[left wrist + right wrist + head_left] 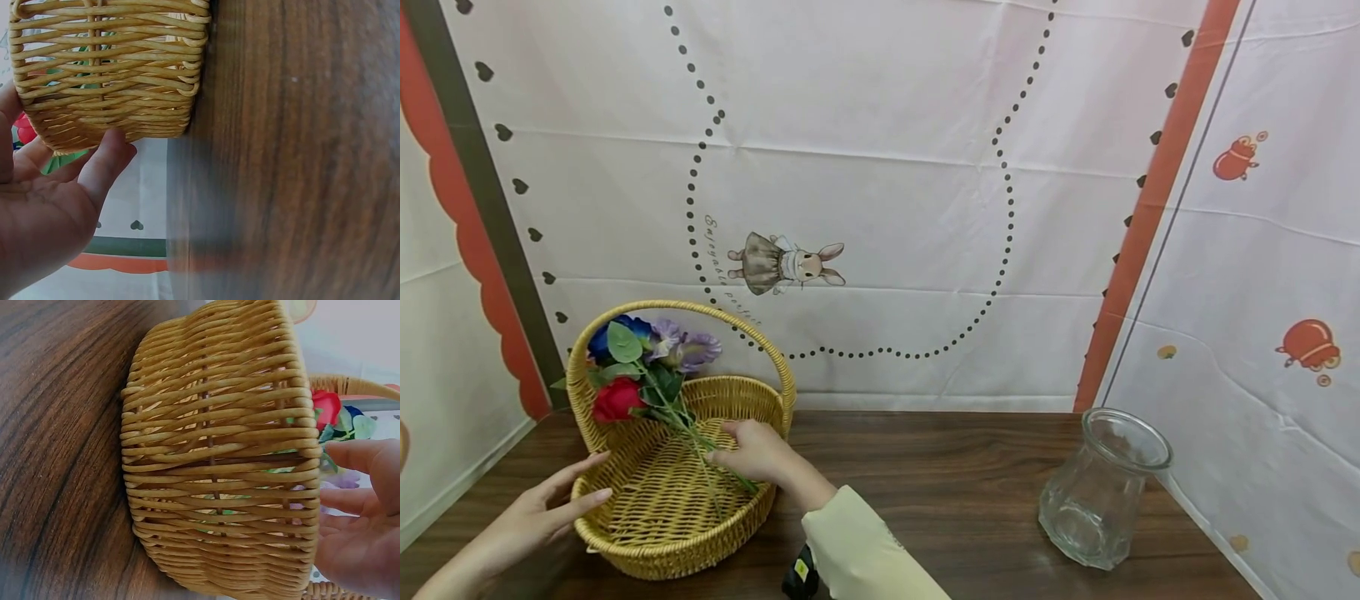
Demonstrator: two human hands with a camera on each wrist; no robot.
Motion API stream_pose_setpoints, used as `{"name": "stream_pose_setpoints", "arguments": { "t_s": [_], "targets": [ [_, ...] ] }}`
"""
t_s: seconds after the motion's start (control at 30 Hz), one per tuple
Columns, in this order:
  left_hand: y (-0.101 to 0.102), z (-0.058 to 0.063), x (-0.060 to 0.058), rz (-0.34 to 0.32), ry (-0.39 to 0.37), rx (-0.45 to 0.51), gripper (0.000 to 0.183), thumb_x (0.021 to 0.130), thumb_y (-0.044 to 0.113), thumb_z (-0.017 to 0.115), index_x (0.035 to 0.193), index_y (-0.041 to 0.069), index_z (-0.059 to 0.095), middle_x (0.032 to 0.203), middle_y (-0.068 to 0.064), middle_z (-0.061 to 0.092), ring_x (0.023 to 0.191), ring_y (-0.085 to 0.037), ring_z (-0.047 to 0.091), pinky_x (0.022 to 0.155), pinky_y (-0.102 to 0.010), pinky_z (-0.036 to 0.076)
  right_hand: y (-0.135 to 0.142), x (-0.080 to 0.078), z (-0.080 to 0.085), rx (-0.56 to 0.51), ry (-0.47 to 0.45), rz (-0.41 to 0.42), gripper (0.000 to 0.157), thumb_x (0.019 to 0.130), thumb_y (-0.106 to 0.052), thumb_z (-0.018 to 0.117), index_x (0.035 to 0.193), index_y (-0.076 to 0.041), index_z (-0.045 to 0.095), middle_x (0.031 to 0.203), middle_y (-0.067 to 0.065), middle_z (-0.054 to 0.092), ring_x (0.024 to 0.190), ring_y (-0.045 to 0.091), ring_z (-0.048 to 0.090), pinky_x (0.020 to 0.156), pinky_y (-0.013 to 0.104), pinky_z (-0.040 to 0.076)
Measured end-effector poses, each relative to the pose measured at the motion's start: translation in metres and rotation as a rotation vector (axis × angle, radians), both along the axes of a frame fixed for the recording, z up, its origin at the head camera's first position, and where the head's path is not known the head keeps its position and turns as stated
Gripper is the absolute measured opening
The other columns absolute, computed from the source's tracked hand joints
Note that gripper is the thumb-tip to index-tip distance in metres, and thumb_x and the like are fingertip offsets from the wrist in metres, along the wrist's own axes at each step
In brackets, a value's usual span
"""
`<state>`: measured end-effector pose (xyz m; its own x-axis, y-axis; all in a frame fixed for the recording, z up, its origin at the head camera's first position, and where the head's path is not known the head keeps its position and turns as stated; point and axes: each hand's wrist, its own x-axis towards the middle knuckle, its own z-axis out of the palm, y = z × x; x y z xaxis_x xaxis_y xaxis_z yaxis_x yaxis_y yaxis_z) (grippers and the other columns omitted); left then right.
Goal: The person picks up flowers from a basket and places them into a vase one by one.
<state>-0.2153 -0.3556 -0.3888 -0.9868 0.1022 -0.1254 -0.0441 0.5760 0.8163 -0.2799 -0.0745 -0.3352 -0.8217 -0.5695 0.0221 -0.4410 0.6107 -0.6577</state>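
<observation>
A yellow wicker basket [662, 550] with an arched handle stands on the brown table. Artificial flowers lean inside it: a red rose [617, 400], a blue flower [617, 337] and a purple flower [692, 350], heads toward the back left. Their green stems [677, 421] slant down to the front right. My left hand [523, 521] touches the basket's left side with its fingers extended, one against the outer wall in the left wrist view. My right hand [760, 454] reaches over the right rim to the stems, thumb and fingers apart; some fingertips are hidden behind the rim in the right wrist view.
A clear glass vase [1097, 500] stands upright at the right of the table [925, 500]. White printed cloth [880, 208] hangs behind and on both sides. A small black device [801, 575] sits by the right sleeve [868, 546].
</observation>
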Motion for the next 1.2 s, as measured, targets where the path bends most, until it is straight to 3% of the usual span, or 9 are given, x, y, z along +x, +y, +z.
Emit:
{"name": "stream_pose_setpoints", "arguments": {
  "t_s": [0.07, 0.13, 0.2, 0.3, 0.4, 0.53, 0.63, 0.73, 1.2],
  "targets": [
    [0.001, 0.0, 0.0, 0.006, -0.008, 0.011, 0.059, 0.097, 0.036, 0.043, 0.146, 0.034, 0.01, 0.136, -0.036, 0.017, 0.084, -0.015, 0.051, 0.065, -0.032, 0.046, -0.002, -0.002, -0.002, 0.014, -0.019, -0.008, 0.047, 0.091, -0.028, 0.057, 0.135, -0.016, 0.046, 0.108, -0.001, 0.065, 0.038, 0.01, 0.029, 0.06, 0.019, 0.041],
    [0.001, 0.0, 0.001, 0.017, -0.013, 0.018, 0.052, 0.096, 0.036, 0.044, 0.139, 0.046, 0.015, 0.125, -0.031, 0.032, 0.066, -0.01, 0.045, 0.058, -0.03, 0.043, -0.005, -0.003, -0.004, 0.033, -0.018, -0.011, 0.046, 0.091, -0.027, 0.057, 0.135, -0.016, 0.046, 0.075, -0.001, 0.065, 0.036, 0.007, 0.025, 0.049, 0.019, 0.037],
    [0.002, 0.0, 0.001, 0.027, -0.01, 0.014, 0.048, 0.096, 0.037, 0.045, 0.133, 0.052, 0.018, 0.121, -0.026, 0.036, 0.06, -0.008, 0.039, 0.056, -0.03, 0.041, -0.007, -0.004, -0.006, 0.042, -0.024, -0.008, 0.046, 0.091, -0.026, 0.056, 0.135, -0.015, 0.046, 0.046, -0.001, 0.048, 0.033, 0.009, 0.015, 0.039, 0.021, 0.027],
    [0.002, 0.001, 0.0, 0.035, -0.022, 0.006, 0.045, 0.095, 0.038, 0.045, 0.128, 0.055, 0.019, 0.109, -0.02, 0.045, 0.058, -0.008, 0.04, 0.055, -0.029, 0.041, -0.01, -0.005, -0.009, 0.056, -0.02, -0.001, 0.042, 0.092, -0.024, 0.055, 0.132, -0.013, 0.049, 0.036, -0.004, 0.028, 0.033, 0.008, 0.011, 0.034, 0.021, 0.019],
    [0.002, 0.001, -0.001, 0.038, -0.035, 0.009, 0.053, 0.095, 0.039, 0.045, 0.138, 0.046, 0.015, 0.121, -0.03, 0.038, 0.067, -0.009, 0.045, 0.06, -0.03, 0.043, -0.013, -0.005, -0.01, 0.081, -0.023, 0.001, 0.042, 0.092, -0.024, 0.055, 0.132, -0.014, 0.049, 0.036, -0.004, 0.027, 0.034, 0.008, 0.01, 0.034, 0.021, 0.018],
    [0.001, 0.0, -0.003, 0.031, -0.051, 0.026, 0.065, 0.096, 0.038, 0.045, 0.148, 0.023, 0.01, 0.14, -0.038, 0.008, 0.103, -0.035, 0.051, 0.075, -0.039, 0.048, -0.015, -0.007, -0.011, 0.129, -0.029, -0.013, 0.045, 0.092, -0.025, 0.056, 0.135, -0.017, 0.046, 0.044, -0.002, 0.043, 0.036, 0.009, 0.015, 0.042, 0.022, 0.029],
    [0.0, 0.0, -0.004, 0.026, -0.052, 0.031, 0.067, 0.096, 0.038, 0.045, 0.148, 0.016, 0.009, 0.141, -0.038, 0.001, 0.12, -0.048, 0.034, 0.081, -0.046, 0.047, -0.017, -0.009, -0.012, 0.163, -0.001, -0.016, 0.044, 0.091, -0.026, 0.057, 0.133, -0.016, 0.049, 0.081, -0.003, 0.066, 0.052, 0.003, 0.046, 0.058, 0.02, 0.042],
    [0.0, -0.001, -0.004, 0.024, -0.05, 0.037, 0.066, 0.096, 0.037, 0.045, 0.148, 0.018, 0.009, 0.141, -0.038, 0.0, 0.12, -0.048, 0.034, 0.081, -0.047, 0.046, -0.021, -0.012, -0.013, 0.188, 0.026, -0.019, 0.042, 0.09, -0.026, 0.058, 0.129, -0.014, 0.053, 0.119, -0.004, 0.059, 0.091, 0.005, 0.058, 0.071, 0.021, 0.044],
    [0.001, 0.0, -0.005, 0.038, -0.066, 0.03, 0.07, 0.095, 0.04, 0.045, 0.148, 0.013, 0.009, 0.142, -0.037, 0.001, 0.119, -0.046, 0.035, 0.08, -0.045, 0.047, -0.028, -0.019, -0.021, 0.225, 0.178, -0.072, 0.024, 0.087, -0.016, 0.061, 0.11, -0.02, 0.068, 0.111, -0.011, 0.062, 0.106, 0.004, 0.053, 0.079, 0.017, 0.043]
  ]
}}
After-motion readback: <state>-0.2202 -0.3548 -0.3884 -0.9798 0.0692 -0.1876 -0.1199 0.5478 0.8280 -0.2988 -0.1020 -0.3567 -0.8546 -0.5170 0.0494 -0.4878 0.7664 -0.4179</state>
